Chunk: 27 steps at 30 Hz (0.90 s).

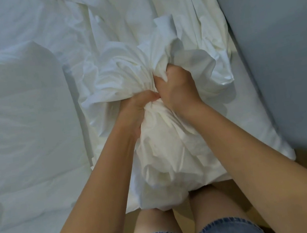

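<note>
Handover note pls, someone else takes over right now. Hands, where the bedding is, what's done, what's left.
Left hand: grips the bunched white cloth from the left.
Right hand: grips the same bunch just beyond it, and the two hands touch.
Cloth: gathered to a tight neck at the hands. A puffed bundle sits below them above the knees, and the rest lies crumpled further away.
Quilt: lies to the left, with no hand on it.
Done: cloth gathered in both hands.
Left: probably to work the cloth along and spread it out. I cannot tell whether anything is inside the bundle.
</note>
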Each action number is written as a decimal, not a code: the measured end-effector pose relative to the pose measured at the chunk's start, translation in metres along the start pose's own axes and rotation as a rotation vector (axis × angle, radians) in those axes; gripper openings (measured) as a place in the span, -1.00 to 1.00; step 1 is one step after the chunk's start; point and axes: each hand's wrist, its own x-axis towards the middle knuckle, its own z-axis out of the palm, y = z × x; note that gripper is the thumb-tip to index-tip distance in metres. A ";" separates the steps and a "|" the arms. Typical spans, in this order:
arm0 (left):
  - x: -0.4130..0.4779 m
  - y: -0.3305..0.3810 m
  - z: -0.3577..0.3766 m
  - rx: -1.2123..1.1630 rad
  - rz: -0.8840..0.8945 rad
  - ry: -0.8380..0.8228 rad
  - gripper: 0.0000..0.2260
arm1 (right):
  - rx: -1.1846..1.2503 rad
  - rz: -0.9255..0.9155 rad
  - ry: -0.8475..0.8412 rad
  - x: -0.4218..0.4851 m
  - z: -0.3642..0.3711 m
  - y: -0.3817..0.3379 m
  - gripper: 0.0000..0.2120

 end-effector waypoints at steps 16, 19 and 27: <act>0.003 0.008 0.004 -0.057 -0.177 -0.109 -0.68 | -0.228 -0.150 0.102 -0.012 -0.001 0.019 -0.70; 0.006 0.009 -0.005 -0.144 -0.189 -0.083 -0.80 | 0.133 0.054 0.050 -0.009 -0.004 0.023 -0.76; 0.027 0.017 -0.046 0.248 -0.208 0.121 -0.87 | 0.508 0.713 -0.187 -0.014 0.018 0.068 -0.59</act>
